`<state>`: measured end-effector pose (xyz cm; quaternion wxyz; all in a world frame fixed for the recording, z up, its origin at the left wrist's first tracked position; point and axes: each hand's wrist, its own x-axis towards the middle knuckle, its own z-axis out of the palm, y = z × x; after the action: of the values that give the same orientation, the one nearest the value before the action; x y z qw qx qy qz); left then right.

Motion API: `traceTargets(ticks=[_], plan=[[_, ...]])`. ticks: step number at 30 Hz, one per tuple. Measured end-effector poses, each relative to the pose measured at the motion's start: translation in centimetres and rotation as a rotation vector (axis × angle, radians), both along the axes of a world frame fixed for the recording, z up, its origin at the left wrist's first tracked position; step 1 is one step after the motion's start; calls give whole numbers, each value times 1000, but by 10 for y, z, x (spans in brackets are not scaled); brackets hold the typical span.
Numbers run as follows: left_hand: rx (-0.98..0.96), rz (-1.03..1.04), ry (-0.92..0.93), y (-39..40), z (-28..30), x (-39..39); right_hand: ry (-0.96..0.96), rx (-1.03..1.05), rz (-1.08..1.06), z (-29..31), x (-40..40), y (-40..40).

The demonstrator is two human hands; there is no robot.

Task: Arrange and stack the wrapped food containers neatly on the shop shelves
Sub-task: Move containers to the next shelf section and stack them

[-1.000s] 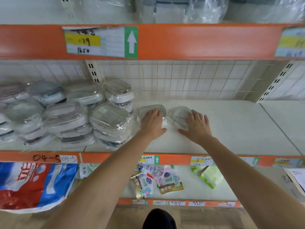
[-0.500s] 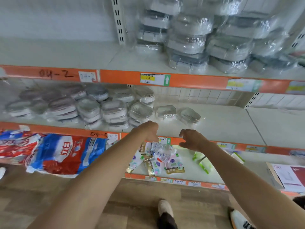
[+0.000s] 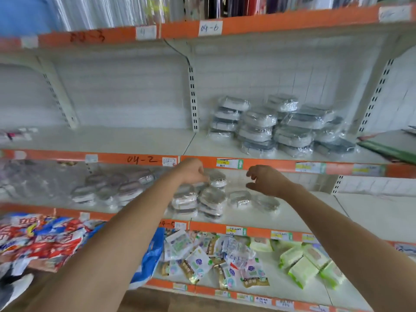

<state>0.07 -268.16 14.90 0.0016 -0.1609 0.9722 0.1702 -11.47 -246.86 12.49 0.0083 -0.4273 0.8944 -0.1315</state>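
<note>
1. Both bare arms were raised in front of orange-edged shop shelves (image 3: pixel 281 165).
2. The left hand (image 3: pixel 193 171) was seen loosely curled, nothing held, in front of the middle shelf's wrapped containers (image 3: pixel 198 197).
3. The right hand (image 3: pixel 266 180) was seen with fingers loosely bent and spread, nothing gripped.
4. Two single wrapped containers (image 3: pixel 239 198) lay just below the right hand on the middle shelf.
5. A taller stack of wrapped containers (image 3: pixel 281 127) was seen on the shelf above, right of centre.
6. Snack packets (image 3: pixel 216 260) were scattered on the bottom shelf.
</note>
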Motion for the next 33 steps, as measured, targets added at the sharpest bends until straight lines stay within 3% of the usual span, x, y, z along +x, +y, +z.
traceTargets(ticks=[7, 12, 17, 23, 27, 33], plan=[[-43, 13, 49, -11, 12, -38, 77, -61, 26, 39, -52, -21], [-162, -21, 137, -36, 47, -120, 154, -194, -20, 58, -139, -59], [-259, -29, 94, -38, 85, -204, 182, -235, -89, 78, -222, -80], [-331, -151, 182, -41, 100, -278, 121, 174, -240, 79, -277, -103], [-321, -220, 206, -56, 102, -319, 235, 105, -289, 60, -284, -106], [-359, -325, 133, -66, 103, -373, 192, 169, -285, 65, -282, -108]])
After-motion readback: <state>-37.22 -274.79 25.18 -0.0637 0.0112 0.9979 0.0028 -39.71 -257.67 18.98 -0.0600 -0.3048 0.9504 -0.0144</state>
